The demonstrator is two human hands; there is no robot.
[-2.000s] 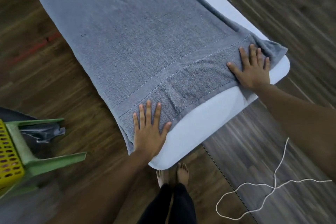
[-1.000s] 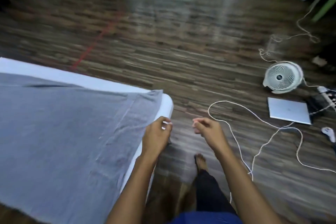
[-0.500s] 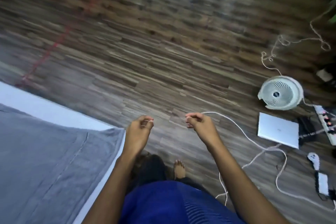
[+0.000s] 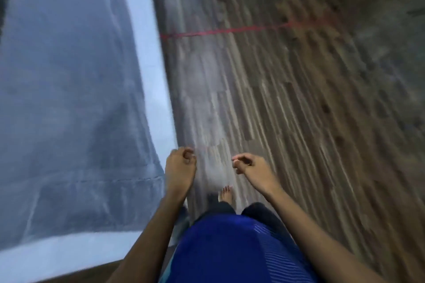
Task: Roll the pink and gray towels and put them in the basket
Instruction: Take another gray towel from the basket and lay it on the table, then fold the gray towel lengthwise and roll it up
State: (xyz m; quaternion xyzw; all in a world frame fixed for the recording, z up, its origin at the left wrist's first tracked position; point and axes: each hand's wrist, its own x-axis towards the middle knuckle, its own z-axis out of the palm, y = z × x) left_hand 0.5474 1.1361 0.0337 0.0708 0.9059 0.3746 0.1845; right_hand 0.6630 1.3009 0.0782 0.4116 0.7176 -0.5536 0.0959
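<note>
The gray towel [image 4: 69, 99] lies spread flat over the white table [image 4: 149, 71] on the left of the blurred head view. Its stitched hem runs across near me. My left hand [image 4: 180, 167] hovers just off the table's right edge, beside the towel's near corner, with its fingers curled and thumb against fingertips. My right hand [image 4: 251, 169] hangs over the floor a little to the right, fingers curled the same way. Blur hides whether either hand pinches anything small. Neither the pink towel nor the basket is in view.
Wooden plank floor [image 4: 299, 110] fills the right side, crossed by a red line [image 4: 218, 30]. My bare foot [image 4: 226, 193] and blue clothing [image 4: 230, 248] show below the hands. The table's near edge [image 4: 69, 257] runs across the lower left.
Both hands left the towel, where they had pressed flat, and now hover curled in front of me. The view swung away over the floor and back, so the table lies lengthwise on my left.
</note>
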